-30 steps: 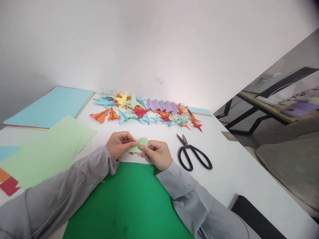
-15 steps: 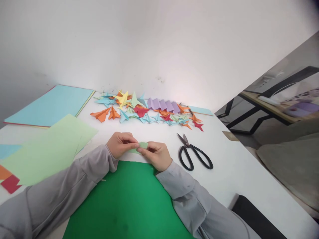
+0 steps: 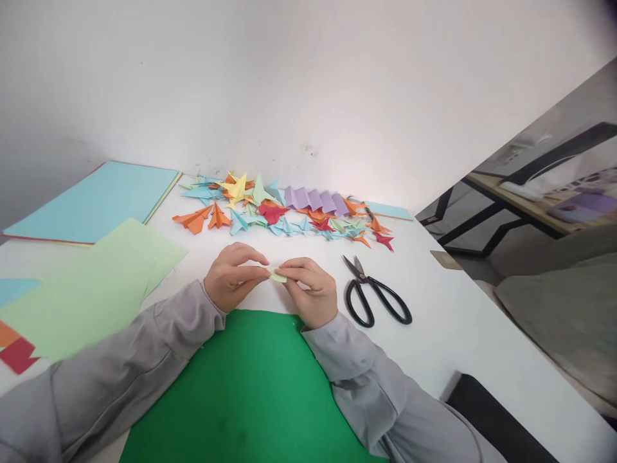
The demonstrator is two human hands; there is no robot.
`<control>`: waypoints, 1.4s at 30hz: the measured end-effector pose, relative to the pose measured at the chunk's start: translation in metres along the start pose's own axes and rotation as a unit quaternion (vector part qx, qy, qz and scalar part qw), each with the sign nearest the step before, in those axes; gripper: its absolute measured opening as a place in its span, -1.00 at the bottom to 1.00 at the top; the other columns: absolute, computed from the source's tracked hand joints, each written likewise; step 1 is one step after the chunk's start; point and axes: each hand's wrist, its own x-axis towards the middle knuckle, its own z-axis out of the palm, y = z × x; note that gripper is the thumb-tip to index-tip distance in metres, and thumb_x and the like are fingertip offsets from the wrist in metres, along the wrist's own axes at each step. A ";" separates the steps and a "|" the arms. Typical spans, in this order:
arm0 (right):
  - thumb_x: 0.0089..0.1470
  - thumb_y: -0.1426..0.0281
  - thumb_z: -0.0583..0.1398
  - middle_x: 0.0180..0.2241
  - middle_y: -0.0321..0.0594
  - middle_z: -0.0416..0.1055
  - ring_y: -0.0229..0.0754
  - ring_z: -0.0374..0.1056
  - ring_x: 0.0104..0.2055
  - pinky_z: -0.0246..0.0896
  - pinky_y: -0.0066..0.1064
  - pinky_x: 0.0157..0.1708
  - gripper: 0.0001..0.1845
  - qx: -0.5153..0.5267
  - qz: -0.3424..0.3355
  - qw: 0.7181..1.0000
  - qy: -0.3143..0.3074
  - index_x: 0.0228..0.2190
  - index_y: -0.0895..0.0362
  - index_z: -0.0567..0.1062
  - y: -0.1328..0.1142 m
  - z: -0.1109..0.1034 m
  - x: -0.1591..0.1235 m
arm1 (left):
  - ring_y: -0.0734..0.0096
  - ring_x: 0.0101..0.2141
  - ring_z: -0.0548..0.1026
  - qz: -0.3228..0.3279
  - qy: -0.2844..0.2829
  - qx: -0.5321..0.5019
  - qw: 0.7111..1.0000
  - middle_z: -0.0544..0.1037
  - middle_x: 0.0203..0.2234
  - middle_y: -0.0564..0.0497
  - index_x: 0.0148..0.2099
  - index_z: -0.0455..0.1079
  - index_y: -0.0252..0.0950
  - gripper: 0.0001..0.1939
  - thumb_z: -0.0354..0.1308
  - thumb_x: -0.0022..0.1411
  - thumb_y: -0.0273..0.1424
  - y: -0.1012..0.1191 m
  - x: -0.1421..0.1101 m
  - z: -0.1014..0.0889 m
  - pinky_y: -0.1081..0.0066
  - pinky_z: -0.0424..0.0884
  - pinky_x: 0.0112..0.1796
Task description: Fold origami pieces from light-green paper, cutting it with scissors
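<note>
A small piece of light green paper [image 3: 277,276] is held between my two hands, just above the white table. My left hand [image 3: 235,275] pinches its left side between thumb and fingers. From the right, my right hand [image 3: 312,289] grips the other side with its fingertips. Much of the paper is covered by the fingers, so its folds are hard to make out. Below my hands lies a green sheet [image 3: 241,386]. Scissors with black handles [image 3: 371,289] rest to the right of my right hand, blades slightly apart.
Folded paper planes [image 3: 236,190] in several colours line the wall, with a pleated purple paper [image 3: 315,200] among them. Light green sheets [image 3: 96,289] and a stack of blue paper [image 3: 96,199] lie at left. A black object [image 3: 491,418] sits at the lower right.
Both hands have risen slightly with the green paper. The paper is turned and shows a smaller, paler face. My left index finger has lifted away from the thumb.
</note>
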 end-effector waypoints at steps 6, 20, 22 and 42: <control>-0.16 0.64 0.07 -0.37 -0.19 0.48 -0.19 0.38 -0.29 0.32 -0.31 -0.26 -0.69 -0.025 0.026 0.996 -0.079 -0.49 0.08 0.53 0.010 0.003 -0.002 | 0.41 -0.37 0.39 0.023 -0.107 0.029 0.994 0.53 -0.42 -0.03 -0.44 0.41 -0.29 -0.89 0.09 0.05 -0.55 -0.009 -0.006 0.000 0.38 0.33 -0.33; -0.20 0.60 0.13 -0.32 -0.16 0.45 -0.13 0.32 -0.22 0.23 -0.20 -0.16 -0.75 -0.047 0.024 0.984 -0.168 -0.45 0.10 0.51 0.011 -0.001 0.001 | 0.41 -0.37 0.40 0.040 -0.201 0.123 0.971 0.52 -0.41 0.00 -0.35 0.41 -0.29 -0.89 0.06 0.08 -0.45 -0.007 -0.010 -0.001 0.32 0.24 -0.27; -0.20 0.59 0.14 -0.31 -0.15 0.45 -0.12 0.32 -0.22 0.22 -0.21 -0.16 -0.77 -0.040 0.025 0.983 -0.175 -0.44 0.10 0.50 0.011 -0.003 0.001 | 0.43 -0.39 0.40 0.074 -0.196 0.157 0.965 0.52 -0.42 0.02 -0.35 0.41 -0.27 -0.87 0.03 0.11 -0.45 -0.005 -0.009 -0.001 0.31 0.24 -0.24; -0.19 0.50 0.24 -0.27 -0.18 0.40 -0.13 0.30 -0.18 0.16 -0.18 -0.11 -0.91 -0.034 0.023 0.976 -0.213 -0.55 0.08 0.45 0.010 -0.007 0.003 | 0.48 -0.44 0.47 0.091 -0.208 0.208 0.951 0.56 -0.44 0.08 -0.46 0.41 -0.29 -0.79 -0.02 0.13 -0.50 0.006 -0.007 -0.002 0.36 0.22 -0.31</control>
